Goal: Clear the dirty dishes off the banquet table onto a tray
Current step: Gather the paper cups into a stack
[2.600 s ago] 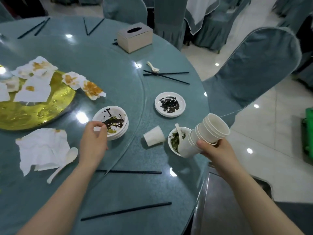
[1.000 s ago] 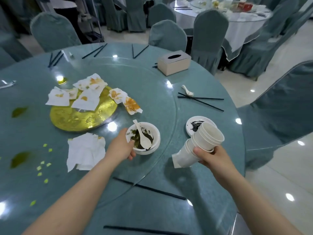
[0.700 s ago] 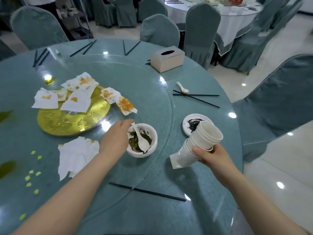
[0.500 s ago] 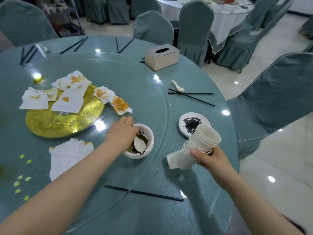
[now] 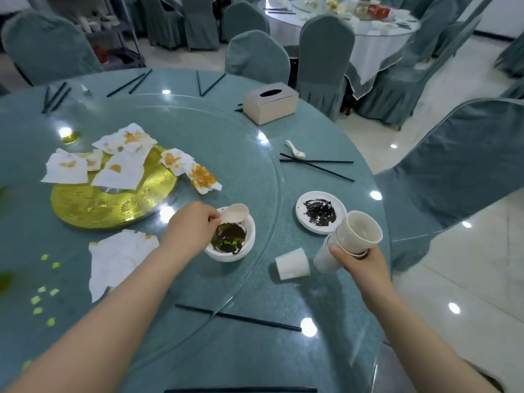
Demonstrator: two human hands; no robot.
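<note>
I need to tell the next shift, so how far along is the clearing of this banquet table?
Partly done. Cups are gathered: the right hand holds a stack of paper cups. In hand: the left hand pinches a white spoon over the stacked dirty bowls. Left: one fallen cup, the stained saucer, another spoon, chopsticks, soiled napkins and the gold platter. No tray shows.

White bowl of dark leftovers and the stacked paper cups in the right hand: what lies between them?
In the head view, a single white paper cup lies on its side on the teal table.
</note>
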